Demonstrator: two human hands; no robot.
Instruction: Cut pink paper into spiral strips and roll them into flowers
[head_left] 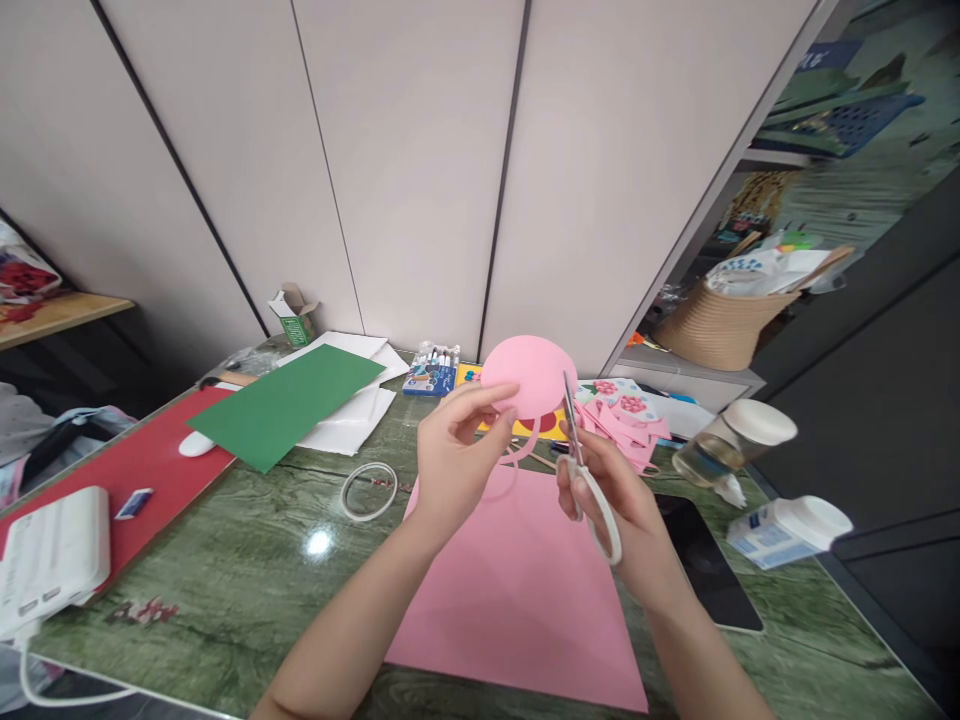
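Observation:
Between thumb and fingers, my left hand [463, 455] pinches a round pink paper disc [529, 370] by its lower left edge, raised above the table. My right hand [611, 500] is closed around white-handled scissors [576, 440], their blades pointing up at the disc's right edge. Whether the blades touch the paper I cannot tell. A thin curled pink strip [531, 445] hangs below the disc. Beneath both hands lies a large pink paper sheet [517, 590]. Pink paper scraps [626, 430] are heaped just beyond my right hand.
A roll of tape [369, 491] lies left of the pink sheet. Green paper [289, 400], white sheets and red paper [169, 440] spread leftwards, with a white power bank [60, 550]. On the right are a tablet [705, 560], a clear jar [731, 445] and a white bottle [791, 530].

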